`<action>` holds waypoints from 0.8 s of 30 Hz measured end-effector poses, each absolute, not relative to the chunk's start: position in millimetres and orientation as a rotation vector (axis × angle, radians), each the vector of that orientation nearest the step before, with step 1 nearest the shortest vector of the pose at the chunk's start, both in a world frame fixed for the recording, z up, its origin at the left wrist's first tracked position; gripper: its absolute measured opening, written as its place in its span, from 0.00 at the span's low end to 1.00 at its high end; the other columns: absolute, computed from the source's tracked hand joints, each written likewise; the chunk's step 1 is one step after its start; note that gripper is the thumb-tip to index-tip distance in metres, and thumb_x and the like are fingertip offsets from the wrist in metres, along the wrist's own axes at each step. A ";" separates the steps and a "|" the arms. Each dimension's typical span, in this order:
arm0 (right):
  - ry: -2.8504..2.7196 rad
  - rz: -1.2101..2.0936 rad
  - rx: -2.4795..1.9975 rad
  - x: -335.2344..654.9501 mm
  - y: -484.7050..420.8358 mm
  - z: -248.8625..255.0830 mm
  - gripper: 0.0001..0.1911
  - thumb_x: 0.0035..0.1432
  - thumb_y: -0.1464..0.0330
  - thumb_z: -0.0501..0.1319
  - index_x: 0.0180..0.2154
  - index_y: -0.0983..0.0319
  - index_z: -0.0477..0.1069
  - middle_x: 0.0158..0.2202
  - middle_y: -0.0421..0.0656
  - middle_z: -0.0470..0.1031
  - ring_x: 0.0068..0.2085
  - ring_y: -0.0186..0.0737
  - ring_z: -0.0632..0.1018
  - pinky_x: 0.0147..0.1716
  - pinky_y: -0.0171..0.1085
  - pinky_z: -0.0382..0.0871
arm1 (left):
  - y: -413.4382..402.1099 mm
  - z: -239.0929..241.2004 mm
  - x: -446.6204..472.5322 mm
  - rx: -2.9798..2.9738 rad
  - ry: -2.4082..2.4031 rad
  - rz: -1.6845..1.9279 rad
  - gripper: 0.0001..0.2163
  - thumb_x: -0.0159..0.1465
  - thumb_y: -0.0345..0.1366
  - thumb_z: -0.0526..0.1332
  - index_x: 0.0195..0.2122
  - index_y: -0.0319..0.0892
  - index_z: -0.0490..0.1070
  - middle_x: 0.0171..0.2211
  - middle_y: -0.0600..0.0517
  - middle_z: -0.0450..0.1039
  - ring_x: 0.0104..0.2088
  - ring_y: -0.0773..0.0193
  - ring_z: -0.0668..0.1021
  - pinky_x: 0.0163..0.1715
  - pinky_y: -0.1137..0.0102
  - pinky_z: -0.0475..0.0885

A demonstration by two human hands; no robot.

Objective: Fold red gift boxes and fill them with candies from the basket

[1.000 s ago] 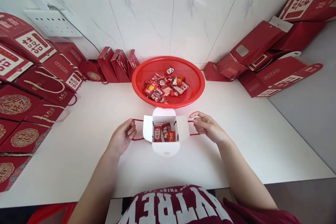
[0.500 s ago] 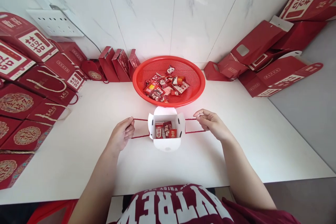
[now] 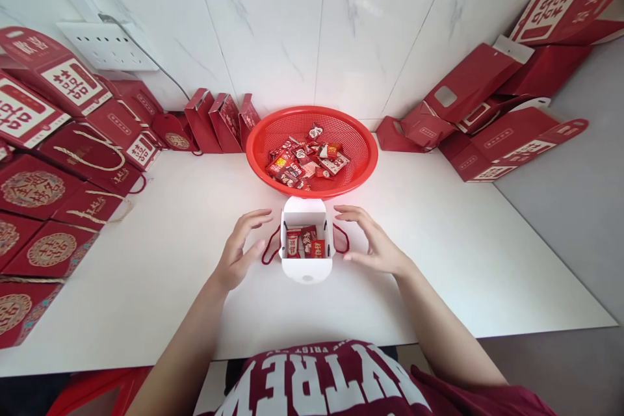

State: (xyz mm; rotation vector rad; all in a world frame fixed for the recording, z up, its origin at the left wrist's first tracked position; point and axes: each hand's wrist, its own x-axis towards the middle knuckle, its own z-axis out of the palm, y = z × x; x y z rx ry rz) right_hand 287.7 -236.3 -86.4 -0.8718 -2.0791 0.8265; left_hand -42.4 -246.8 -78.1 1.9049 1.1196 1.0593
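Observation:
A small gift box, white inside, stands with its flaps up in front of me. Several wrapped candies lie in it. Red cord handles droop at both sides, the left cord and the right cord. My left hand is open to the left of the box, fingers spread and apart from it. On the other side my right hand is also open, its thumb and fingertips close to the right cord. Neither hand holds anything.
Behind the box sits a red plastic basket with several wrapped sweets. Stacked red gift boxes line the left side, more red boxes the right. A power strip is on the tiled wall.
Both hands have let go of the cords and moved inward toward the box. The cords, stretched out sideways before, now hang in loose loops. The box's side flaps stand more upright.

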 end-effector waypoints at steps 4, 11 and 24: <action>-2.245 0.742 -0.746 273.1 -241.6 -84.3 0.47 0.45 0.48 0.73 0.62 0.56 0.61 0.70 0.54 0.49 0.69 0.59 0.54 0.66 0.56 0.54 | -249.8 -80.0 -37.2 2.112 0.918 0.937 0.21 0.70 0.45 0.50 0.61 0.47 0.68 0.69 0.46 0.51 0.69 0.46 0.54 0.67 0.50 0.54; -2.007 0.805 -0.910 245.3 -254.6 -90.6 0.15 0.64 0.55 0.60 0.45 0.57 0.73 0.71 0.48 0.50 0.70 0.55 0.52 0.67 0.57 0.50 | -249.8 -86.7 -29.5 2.075 0.839 0.833 0.32 0.64 0.62 0.52 0.60 0.44 0.67 0.70 0.40 0.47 0.70 0.39 0.52 0.67 0.48 0.52; -1.684 1.300 -0.831 234.3 -257.8 -91.3 0.35 0.61 0.61 0.65 0.66 0.54 0.54 0.63 0.50 0.64 0.61 0.47 0.69 0.62 0.50 0.62 | -258.5 -94.4 -18.9 1.773 0.842 0.930 0.39 0.59 0.40 0.68 0.67 0.47 0.48 0.65 0.38 0.53 0.64 0.44 0.64 0.62 0.50 0.64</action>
